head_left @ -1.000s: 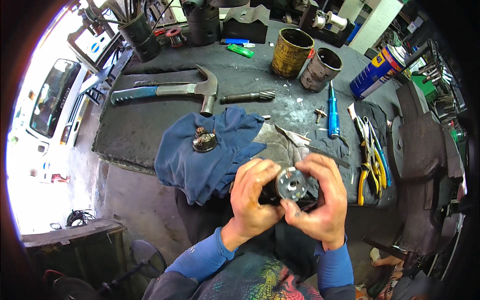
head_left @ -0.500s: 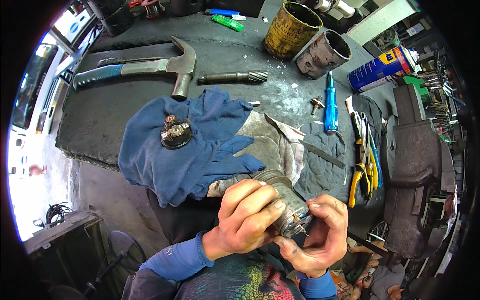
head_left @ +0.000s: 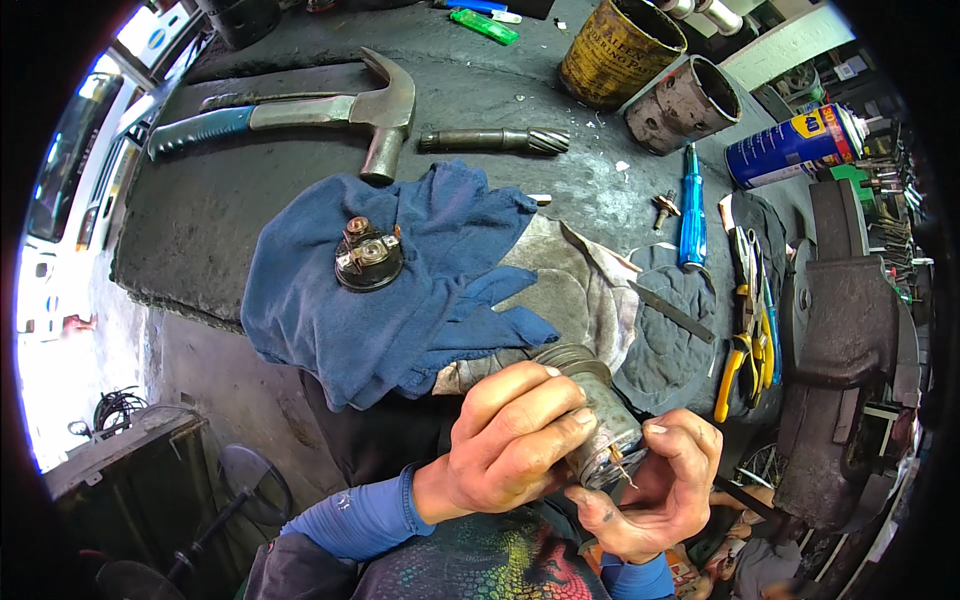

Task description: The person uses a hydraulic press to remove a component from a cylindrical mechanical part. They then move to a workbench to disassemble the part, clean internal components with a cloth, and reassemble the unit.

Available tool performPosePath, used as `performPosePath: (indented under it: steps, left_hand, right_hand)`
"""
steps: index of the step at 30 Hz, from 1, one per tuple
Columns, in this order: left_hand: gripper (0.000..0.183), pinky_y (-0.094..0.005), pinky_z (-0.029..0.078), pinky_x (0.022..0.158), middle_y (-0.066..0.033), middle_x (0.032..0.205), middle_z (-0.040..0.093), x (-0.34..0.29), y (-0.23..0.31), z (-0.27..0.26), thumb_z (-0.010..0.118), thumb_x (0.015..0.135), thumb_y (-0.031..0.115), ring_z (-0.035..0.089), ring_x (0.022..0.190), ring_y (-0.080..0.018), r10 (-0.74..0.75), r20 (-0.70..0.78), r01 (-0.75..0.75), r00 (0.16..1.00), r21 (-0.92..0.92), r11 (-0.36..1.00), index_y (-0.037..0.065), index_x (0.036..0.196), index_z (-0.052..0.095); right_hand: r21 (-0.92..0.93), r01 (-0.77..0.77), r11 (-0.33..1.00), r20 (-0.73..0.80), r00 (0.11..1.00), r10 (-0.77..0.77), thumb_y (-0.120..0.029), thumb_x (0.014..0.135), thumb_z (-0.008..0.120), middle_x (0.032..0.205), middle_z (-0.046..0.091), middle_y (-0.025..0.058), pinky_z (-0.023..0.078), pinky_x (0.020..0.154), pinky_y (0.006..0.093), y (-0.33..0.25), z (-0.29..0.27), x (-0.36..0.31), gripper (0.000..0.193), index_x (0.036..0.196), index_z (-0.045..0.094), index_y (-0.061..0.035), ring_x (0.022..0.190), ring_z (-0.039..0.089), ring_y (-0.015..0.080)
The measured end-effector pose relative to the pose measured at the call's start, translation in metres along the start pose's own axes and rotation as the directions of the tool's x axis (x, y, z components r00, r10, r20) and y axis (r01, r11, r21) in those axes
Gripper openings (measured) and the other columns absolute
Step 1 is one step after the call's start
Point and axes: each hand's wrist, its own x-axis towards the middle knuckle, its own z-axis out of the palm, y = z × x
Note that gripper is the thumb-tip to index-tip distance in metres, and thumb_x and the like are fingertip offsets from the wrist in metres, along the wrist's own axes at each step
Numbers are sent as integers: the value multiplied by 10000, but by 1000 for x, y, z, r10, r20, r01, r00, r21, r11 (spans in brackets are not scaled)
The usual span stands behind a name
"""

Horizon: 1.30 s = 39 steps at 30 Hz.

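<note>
A grey cylindrical metal solenoid body (head_left: 612,412) is tilted near the front of the bench, with bare copper wire ends (head_left: 618,462) sticking out of its lower end. My left hand (head_left: 520,430) is wrapped round its side, fingers on top. At the wire end, my right hand (head_left: 660,490) has thumb and forefinger against the rim, the other fingers curled; part of this contact is hidden. On a blue cloth (head_left: 310,300) to the left rests a round black cap (head_left: 368,270) with metal terminals. A grey stained rag (head_left: 565,285) lies beyond the solenoid.
A claw hammer (head_left: 385,110) and a fluted cutter (head_left: 495,140) lie farther back. Rightward are a blue screwdriver (head_left: 692,215), yellow-handled pliers (head_left: 735,375), a flat metal strip (head_left: 672,310), a spray can (head_left: 795,145) and a bench vise (head_left: 840,320). Two tins (head_left: 620,50) stand behind.
The whole view has shifted, so the bench things sit slightly farther right. Both hands stay on the solenoid, which has turned a little; its wire ends now show more clearly.
</note>
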Motion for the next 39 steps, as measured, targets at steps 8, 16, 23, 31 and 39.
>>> performPosePath:
  steps: [8, 16, 23, 31, 39]
  left_hand:
    - [472, -416, 618, 921, -150, 1182, 741, 1, 1, -1, 836, 699, 39, 687, 1097, -344, -7, 22, 8, 1000, -9, 1000, 13, 1155, 716]
    - [561, -421, 616, 928, -152, 1186, 743, 4, -1, -1, 857, 619, 34, 692, 1103, -349, 4, 19, -3, 1000, -18, 1000, 8, 1160, 714]
    - [588, -415, 610, 938, -151, 1179, 745, 6, 1, -3, 860, 599, 1, 693, 1106, -350, -23, 40, 24, 999, -19, 1000, 6, 1168, 708]
    - [595, -428, 598, 934, -160, 1184, 743, 5, 2, -4, 875, 612, -4, 692, 1110, -364, -44, 39, 44, 998, 2, 999, 5, 1178, 692]
    - [593, -439, 572, 945, -179, 1192, 737, 15, -7, -3, 933, 652, 71, 703, 1108, -378, -193, 48, 195, 980, -31, 980, 5, 1180, 671]
  right_hand:
    - [-32, -20, 999, 55, 998, 21, -330, 649, 1030, 1099, 671, 180, 568, 766, 378, -2, -8, 5, 666, 1142, 722, -4, 915, 660, 269]
    - [-27, 38, 999, 103, 994, -35, -287, 637, 1025, 1073, 686, 174, 570, 745, 368, 0, -12, 14, 644, 1134, 733, -1, 903, 672, 268]
    - [-14, 24, 1000, 106, 994, -22, -250, 633, 1021, 1079, 682, 171, 574, 740, 369, -2, -10, 15, 631, 1132, 729, 3, 902, 681, 263]
    - [-14, 17, 1000, 122, 992, -15, -242, 638, 1021, 1075, 683, 169, 576, 745, 372, -5, -9, 19, 639, 1146, 725, 10, 926, 679, 272]
    - [84, -41, 996, 145, 989, 29, -242, 719, 1012, 1157, 655, 157, 579, 736, 319, -4, 5, 40, 722, 1299, 660, 7, 967, 658, 238]
